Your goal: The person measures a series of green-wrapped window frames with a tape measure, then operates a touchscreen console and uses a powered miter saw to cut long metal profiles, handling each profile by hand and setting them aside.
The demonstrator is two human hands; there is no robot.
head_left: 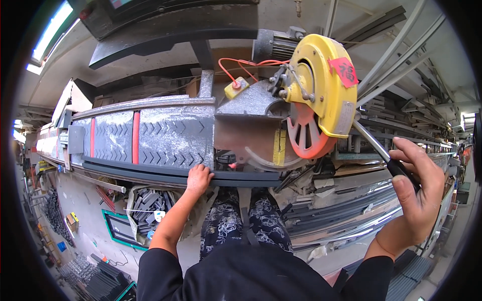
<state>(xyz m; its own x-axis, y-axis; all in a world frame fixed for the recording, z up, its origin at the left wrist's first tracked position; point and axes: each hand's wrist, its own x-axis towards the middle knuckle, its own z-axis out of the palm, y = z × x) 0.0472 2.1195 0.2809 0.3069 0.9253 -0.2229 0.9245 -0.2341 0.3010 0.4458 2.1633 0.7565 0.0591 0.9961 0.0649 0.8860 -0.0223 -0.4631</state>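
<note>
Dark grey bars (168, 173) along the bench's front edge, left hand on them, right hand at the saw handle

On the left, the bench (173, 118) runs off into the distance, its dusty top crossed by red strips (136, 138). Below it, a sack of offcuts (150, 208) sits on the floor.

The bars, seemingly a pair side by side, lie with their long axis left to right along the front edge, between the person and the bench top. The left hand (199, 179) is the nearer: it grasps them directly, fingers bent over the top, closer to their right end than to their left. That right end lies near the saw (334, 75), just left of its red guard (310, 135); whether it meets the blade I cannot tell.

Farthest right, the saw's handle (374, 144) slants down to the right hand (417, 185), well apart from the bars. Its black grip lies between thumb and loosely bent fingers; I cannot tell whether they clasp it.
</note>
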